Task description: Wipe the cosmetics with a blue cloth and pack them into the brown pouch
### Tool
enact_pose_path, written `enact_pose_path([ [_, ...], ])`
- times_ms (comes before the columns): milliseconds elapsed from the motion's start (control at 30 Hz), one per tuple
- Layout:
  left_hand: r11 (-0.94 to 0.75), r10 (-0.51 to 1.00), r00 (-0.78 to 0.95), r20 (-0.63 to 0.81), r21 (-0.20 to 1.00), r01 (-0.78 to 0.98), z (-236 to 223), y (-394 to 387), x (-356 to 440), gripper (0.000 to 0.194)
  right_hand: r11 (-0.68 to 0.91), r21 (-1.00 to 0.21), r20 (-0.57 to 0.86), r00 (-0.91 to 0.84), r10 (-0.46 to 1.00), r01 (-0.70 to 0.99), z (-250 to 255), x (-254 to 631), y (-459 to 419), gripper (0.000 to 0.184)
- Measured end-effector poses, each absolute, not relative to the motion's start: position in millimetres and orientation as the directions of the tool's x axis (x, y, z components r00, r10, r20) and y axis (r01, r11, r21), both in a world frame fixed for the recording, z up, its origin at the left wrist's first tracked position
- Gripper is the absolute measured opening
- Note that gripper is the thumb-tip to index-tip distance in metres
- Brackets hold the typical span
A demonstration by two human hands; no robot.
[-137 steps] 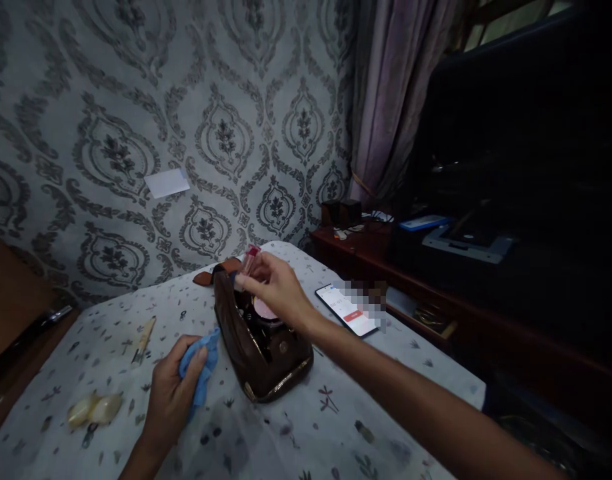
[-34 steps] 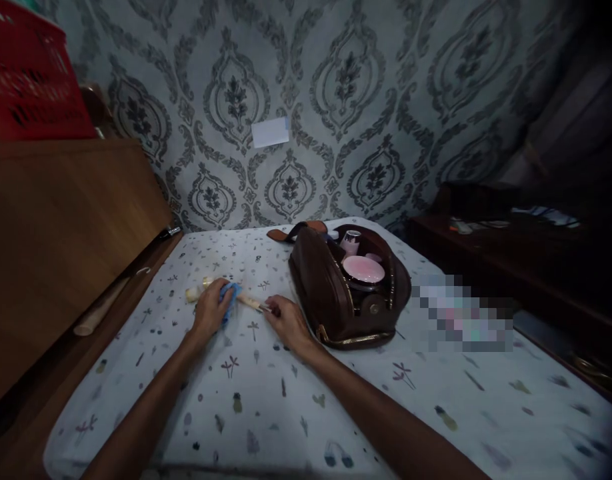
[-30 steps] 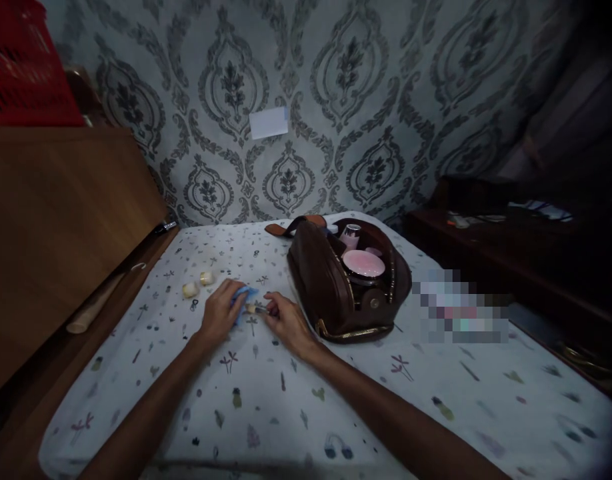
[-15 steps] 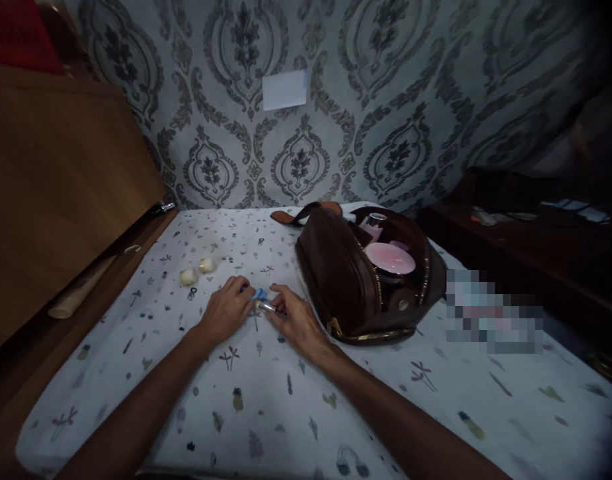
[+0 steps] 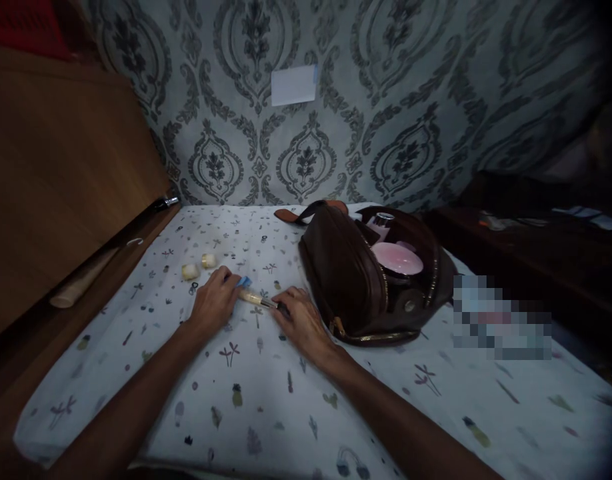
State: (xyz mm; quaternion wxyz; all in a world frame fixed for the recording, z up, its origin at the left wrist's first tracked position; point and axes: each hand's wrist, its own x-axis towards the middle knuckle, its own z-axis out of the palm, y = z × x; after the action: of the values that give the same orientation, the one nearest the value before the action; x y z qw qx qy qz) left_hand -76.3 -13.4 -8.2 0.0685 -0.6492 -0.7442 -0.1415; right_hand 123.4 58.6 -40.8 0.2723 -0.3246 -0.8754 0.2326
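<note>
Pinching the dark end of a brush [image 5: 256, 299] left of the bag [image 5: 342, 270], the right hand [image 5: 304, 323] seems to steady it; the left hand [image 5: 214, 300] curls over a blue cloth [image 5: 244, 282] by the brush's handle.

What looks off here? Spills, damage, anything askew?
No spill or damage visible. Only the pixelated patch right of the open brown bag looks odd: it masks whatever lies there. The pale-handled brush shows no visible break.

Brush [image 5: 252, 297] left of bag [image 5: 339, 270]
</note>
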Motion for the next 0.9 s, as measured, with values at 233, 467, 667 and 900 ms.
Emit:
enact_pose_path([
  [233,-0.276,0.884,0.217,0.415,0.088,0.957,-15,-20,-56,0.03,0.695,-0.585,0.334,-0.657,0.676,0.418,-41,122,60,0.011],
  [467,-0.119,0.961,0.1,0.258,0.058,0.991,-8,-18,-58,0.022,0.686,-0.593,0.323,-0.656,0.682,0.421,-41,122,59,0.016],
  [667,0.043,0.975,-0.056,0.215,0.067,0.997,1,-18,-70,0.021,0.688,-0.605,0.335,-0.657,0.676,0.4,-41,123,60,0.017],
  [900,0.076,0.974,-0.082,0.211,0.039,0.996,0,-17,-77,0.021,0.702,-0.594,0.336,-0.672,0.66,0.392,-38,125,57,0.014],
])
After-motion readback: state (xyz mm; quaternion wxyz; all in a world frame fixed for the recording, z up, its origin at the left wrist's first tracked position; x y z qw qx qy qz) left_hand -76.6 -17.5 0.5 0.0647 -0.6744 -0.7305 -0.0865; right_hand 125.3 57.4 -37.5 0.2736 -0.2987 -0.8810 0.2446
